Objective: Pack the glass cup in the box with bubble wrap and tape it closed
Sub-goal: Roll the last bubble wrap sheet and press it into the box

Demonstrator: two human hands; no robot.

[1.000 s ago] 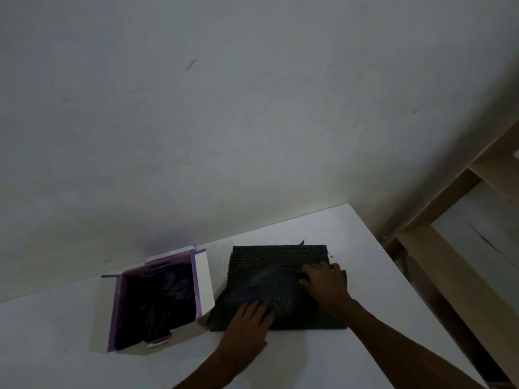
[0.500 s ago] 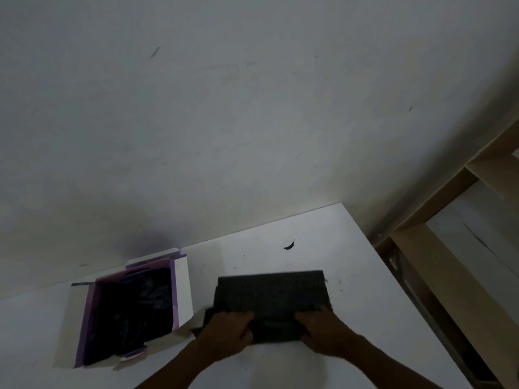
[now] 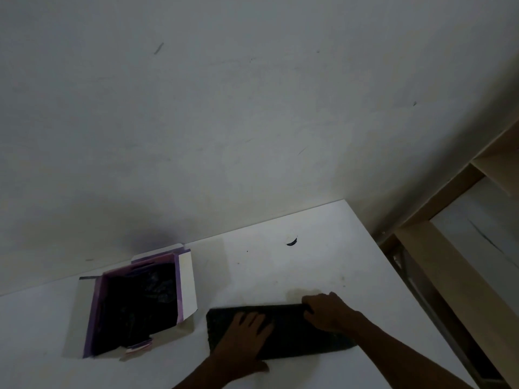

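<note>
white table (image 3: 323,265): both hands flat on bubble wrap (image 3: 283,332).

No readable text, label, brand, number or sign anywhere in view. Nothing legible on the white and purple box (image 3: 185,287) at the left, on its flaps or on its dark inside. Nothing printed on the dark bubble wrap (image 3: 283,329) at the near right. Only a small dark smudge (image 3: 292,242) on the white table (image 3: 323,265) toward the far side, forming no letter or figure. A few faint scuffs on the wall (image 3: 252,108) beyond, likewise spelling nothing. Dim lighting throughout, with any fine print too dark to make out.
</note>
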